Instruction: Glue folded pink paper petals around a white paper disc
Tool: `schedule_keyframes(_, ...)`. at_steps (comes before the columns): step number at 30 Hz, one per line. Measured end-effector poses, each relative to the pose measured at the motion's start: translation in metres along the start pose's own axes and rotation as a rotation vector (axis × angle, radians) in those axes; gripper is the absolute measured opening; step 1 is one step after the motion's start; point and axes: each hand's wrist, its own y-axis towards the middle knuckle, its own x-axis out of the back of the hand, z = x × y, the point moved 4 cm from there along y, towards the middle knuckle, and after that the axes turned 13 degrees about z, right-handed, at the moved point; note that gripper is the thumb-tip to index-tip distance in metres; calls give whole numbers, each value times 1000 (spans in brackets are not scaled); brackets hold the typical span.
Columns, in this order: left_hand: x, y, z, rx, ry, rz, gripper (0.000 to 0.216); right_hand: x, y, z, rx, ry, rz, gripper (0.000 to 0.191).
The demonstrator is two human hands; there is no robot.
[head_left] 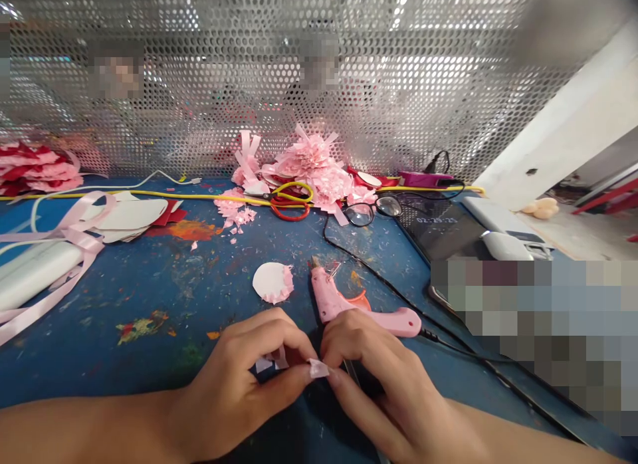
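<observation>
A small folded piece of pale pink ribbon (318,369) is pinched between both hands, low in the middle of the head view. My left hand (249,371) grips it with thumb and forefinger, and more ribbon pieces (272,361) show inside its curled fingers. My right hand (381,377) closes thumb and forefinger on its right edge. Just beyond the hands lies a white disc (269,282) with pink ribbon bits along its right and lower edge. A pink hot glue gun (366,308) rests on its side beyond my right hand, which partly overlaps it.
Scissors (292,199), glasses (373,211) and a pink ribbon flower pile (314,171) lie by the perforated metal screen (199,118). A ribbon roll (40,271) and white cutouts (129,218) are left. A black cable (383,284) and dark-screened device (428,225) are right.
</observation>
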Motion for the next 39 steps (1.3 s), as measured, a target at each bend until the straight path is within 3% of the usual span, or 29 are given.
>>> schedule_keyframes(29,-1,-2,-3,-71,86,-6,9,-3,-1,2,4,-96,3,15)
schedule_keyframes(39,-3,-3,-5,-112,233,-31,12,-4,0,6,5,-152,-85,14)
